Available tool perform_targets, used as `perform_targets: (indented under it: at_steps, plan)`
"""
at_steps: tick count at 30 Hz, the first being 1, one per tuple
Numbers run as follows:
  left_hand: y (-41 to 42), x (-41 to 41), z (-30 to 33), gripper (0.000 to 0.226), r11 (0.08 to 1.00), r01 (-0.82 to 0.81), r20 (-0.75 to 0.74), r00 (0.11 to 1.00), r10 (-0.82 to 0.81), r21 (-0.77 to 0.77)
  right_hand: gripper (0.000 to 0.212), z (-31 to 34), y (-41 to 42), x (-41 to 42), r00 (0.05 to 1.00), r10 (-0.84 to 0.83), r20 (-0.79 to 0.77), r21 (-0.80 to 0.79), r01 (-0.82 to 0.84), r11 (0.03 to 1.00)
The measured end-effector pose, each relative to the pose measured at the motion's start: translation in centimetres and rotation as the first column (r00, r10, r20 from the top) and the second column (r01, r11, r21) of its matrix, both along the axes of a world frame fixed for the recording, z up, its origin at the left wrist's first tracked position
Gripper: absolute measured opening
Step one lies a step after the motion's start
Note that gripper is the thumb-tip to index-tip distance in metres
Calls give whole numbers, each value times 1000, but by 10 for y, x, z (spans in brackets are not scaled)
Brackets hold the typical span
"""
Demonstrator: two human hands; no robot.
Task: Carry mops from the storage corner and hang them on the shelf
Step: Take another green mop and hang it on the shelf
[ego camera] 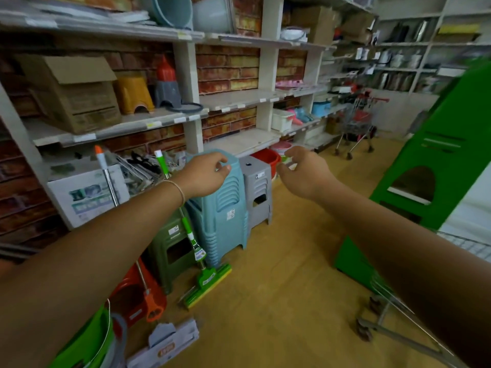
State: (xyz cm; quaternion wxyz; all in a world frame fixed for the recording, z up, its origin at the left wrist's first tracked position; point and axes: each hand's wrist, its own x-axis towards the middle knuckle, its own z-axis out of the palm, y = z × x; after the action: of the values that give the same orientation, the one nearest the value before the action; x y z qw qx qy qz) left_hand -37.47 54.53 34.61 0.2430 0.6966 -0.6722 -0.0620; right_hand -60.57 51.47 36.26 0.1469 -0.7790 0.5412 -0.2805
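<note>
A green sponge mop leans against the shelf, its white and green handle tip up near the lower shelf and its yellow-green head on the floor. Left of it an orange mop with a metal pole leans the same way, its orange fitting low by the floor. My left hand hovers just right of the green mop's upper handle, fingers loosely curled, holding nothing. My right hand is out in front at the same height, fingers apart and empty. The white shelf runs along the brick wall.
Stacked plastic stools in blue, grey, dark green and orange stand under the shelf. A green cabinet rises on the right above a wire trolley. A red shopping cart stands further down the aisle. A green bucket sits bottom left.
</note>
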Motion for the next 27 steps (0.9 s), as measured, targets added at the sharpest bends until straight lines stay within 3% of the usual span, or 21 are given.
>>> perform_targets:
  at_steps: [10,17,27]
  plan:
    - [-144,10,-14,48,991,-111,62,992,107,71,46,-28,-186,13,992,128,-18,-31,-129,991]
    - [-244,26,-9,53,962,-232,83,972,222,142,53,-6,-309,12,982,189,10,42,-189,981]
    - [-311,86,-36,53,914,-358,63,934,352,190,50,-31,-402,92,942,327,76,85,-333,939]
